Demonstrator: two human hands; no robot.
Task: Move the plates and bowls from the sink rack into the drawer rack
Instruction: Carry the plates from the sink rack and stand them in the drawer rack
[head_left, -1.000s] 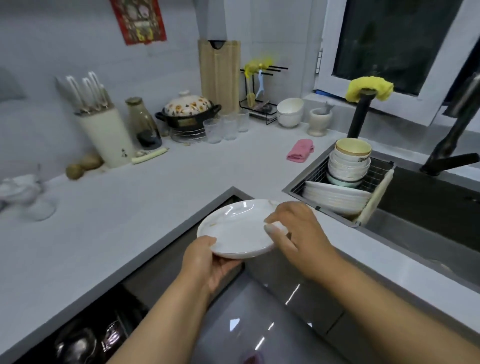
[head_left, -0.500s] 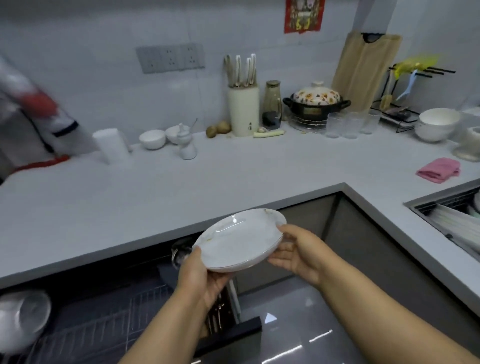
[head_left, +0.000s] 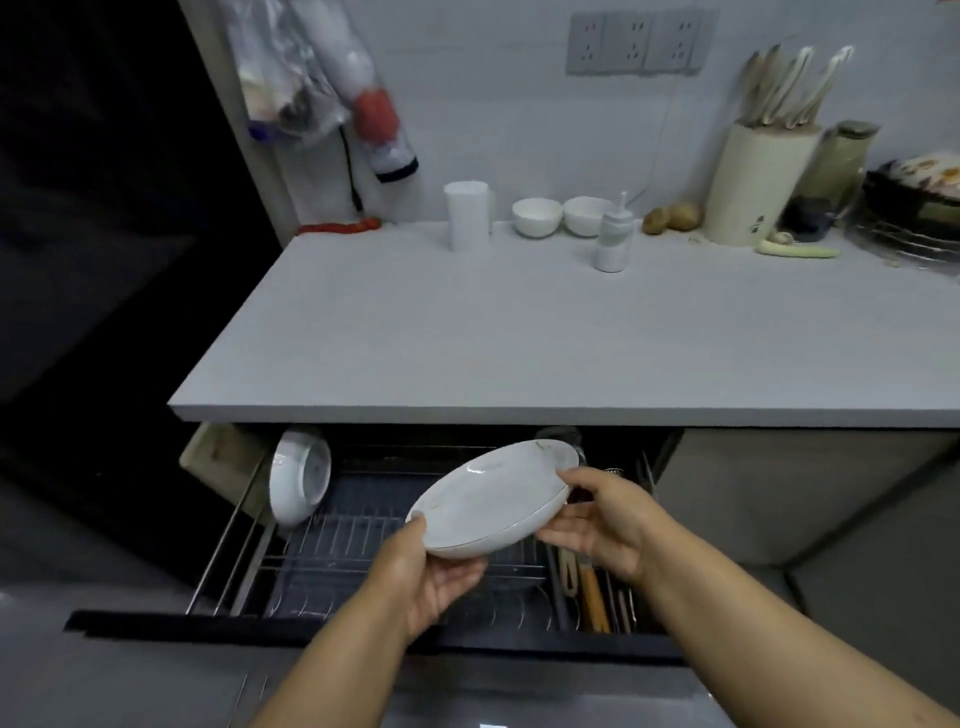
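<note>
A white plate (head_left: 493, 499) is tilted above the open drawer rack (head_left: 332, 540), held by both hands. My left hand (head_left: 421, 577) grips its lower left rim from beneath. My right hand (head_left: 602, 519) holds its right rim. In the wire rack a white bowl (head_left: 298, 480) stands on edge at the far left. Wooden-handled utensils (head_left: 589, 587) lie in the rack's right compartment. The sink rack is out of view.
The white countertop (head_left: 519, 338) overhangs the drawer. At its back stand a white cup (head_left: 466, 214), two small bowls (head_left: 561, 215), a pump bottle (head_left: 613, 236), potatoes (head_left: 672, 218), a knife block (head_left: 756, 182) and a pot (head_left: 914, 192). Dark floor lies to the left.
My view has swung left from the sink to the open drawer. Both hands have carried the plate down over the drawer rack, and it now tilts more steeply.
</note>
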